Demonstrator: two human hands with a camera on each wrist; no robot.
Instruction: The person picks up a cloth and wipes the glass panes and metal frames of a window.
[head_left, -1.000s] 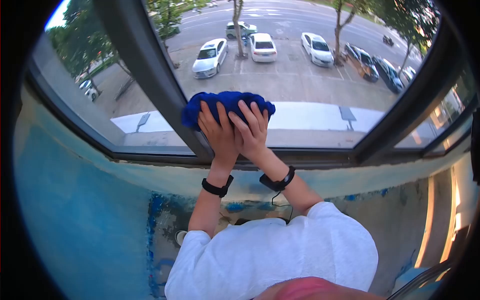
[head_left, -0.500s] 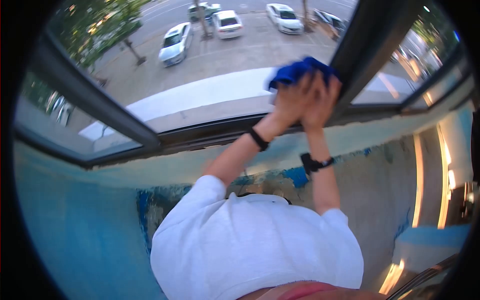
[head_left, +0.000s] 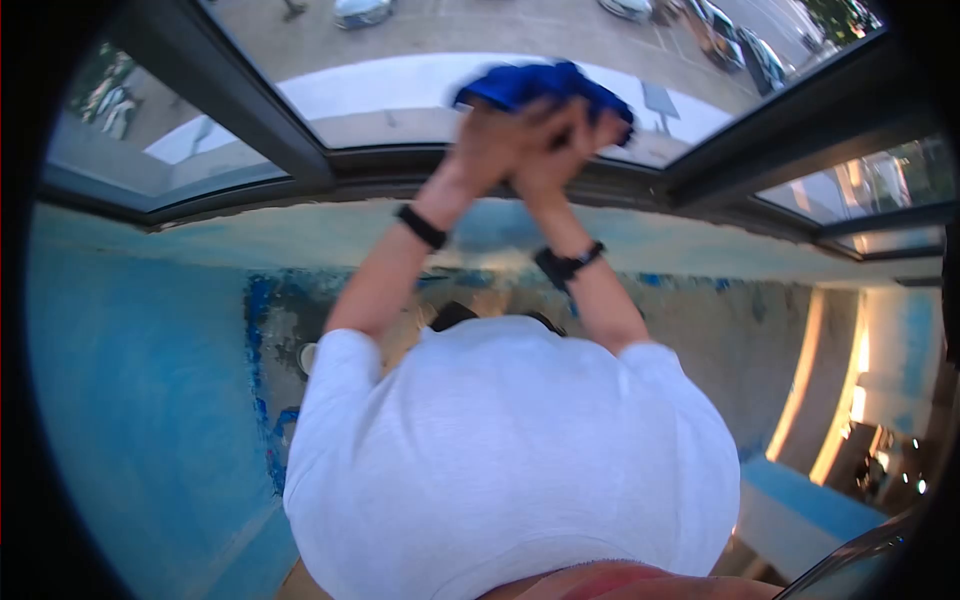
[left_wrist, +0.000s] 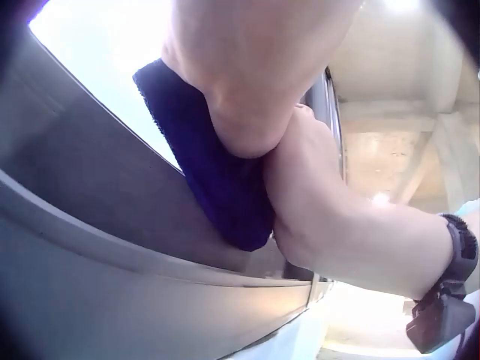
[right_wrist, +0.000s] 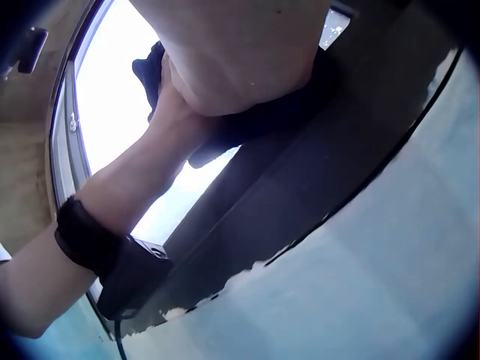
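Observation:
Both bare hands press a blue cloth against the lower part of the window pane. My left hand lies on the cloth's left part, its fingers stretched up over it and motion-blurred. Close beside it, overlapping at the thumb side, the right hand reaches over the cloth's right part. In the left wrist view the cloth shows as a thick dark blue fold, the right hand next to it. The fingertips are hidden in both wrist views.
Dark window frame bars border the pane on both sides, with a dark lower rail beneath. Below runs a worn, pale blue sill. Each wrist wears a black strapped device. Parked cars stand outside.
Both hands and the cloth have swept from the pane's left bar across to its right bar, then partway back left. The head view has shifted too.

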